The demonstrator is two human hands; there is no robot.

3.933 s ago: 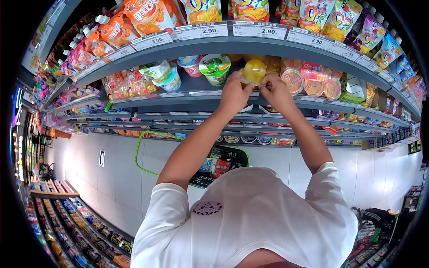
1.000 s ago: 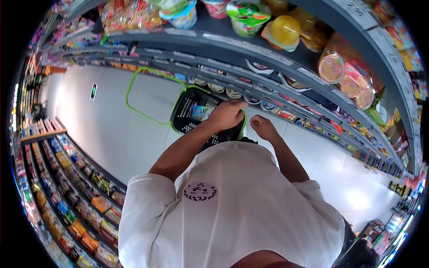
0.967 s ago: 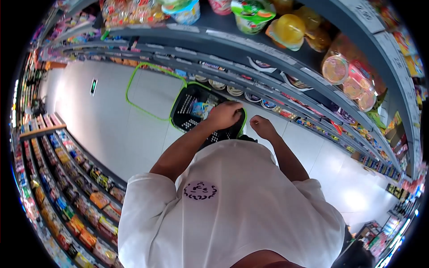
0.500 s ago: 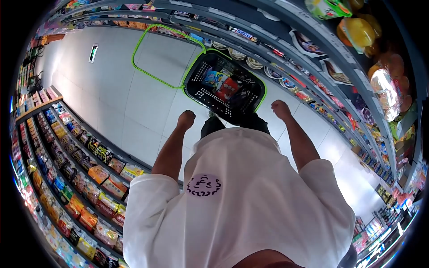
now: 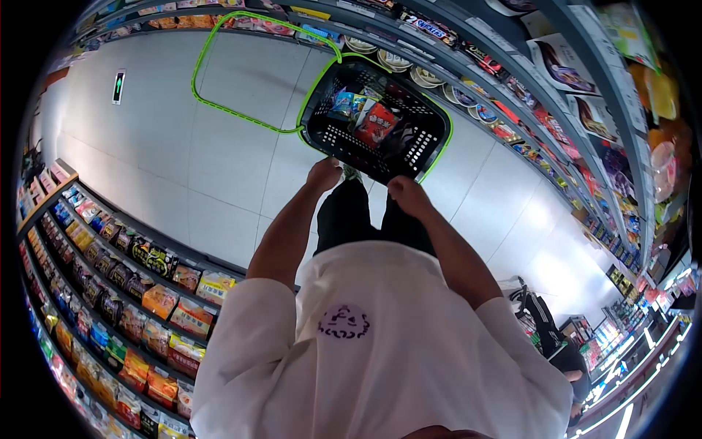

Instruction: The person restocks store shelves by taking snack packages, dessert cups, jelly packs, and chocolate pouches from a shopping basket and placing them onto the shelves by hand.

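Note:
A black shopping basket (image 5: 431, 139) with a lime green rim stands on the floor in front of me, its green handle (image 5: 245, 118) folded out to the left. Inside lie a red snack packet (image 5: 376, 124) and a blue-and-yellow packet (image 5: 344, 104). My left hand (image 5: 324, 175) is closed beside my dark trousers (image 5: 344, 216), just short of the basket's near left corner. Over the other trouser leg, my right hand (image 5: 408, 196) is curled shut close to the basket's near edge. No object shows in either hand; the palms are hidden.
Shelves of bagged snacks (image 5: 194, 314) run along my left. On the right, a tall shelf holds chocolate bars (image 5: 430, 28), round tubs (image 5: 395, 60) and jelly cups (image 5: 665, 168). A person in dark clothing (image 5: 545, 325) is behind me at lower right. A green sign lies on the floor (image 5: 118, 86).
Both hands have moved inward from my sides to over my legs, near the basket. The basket appears slightly higher in view. Another person has come into view at lower right.

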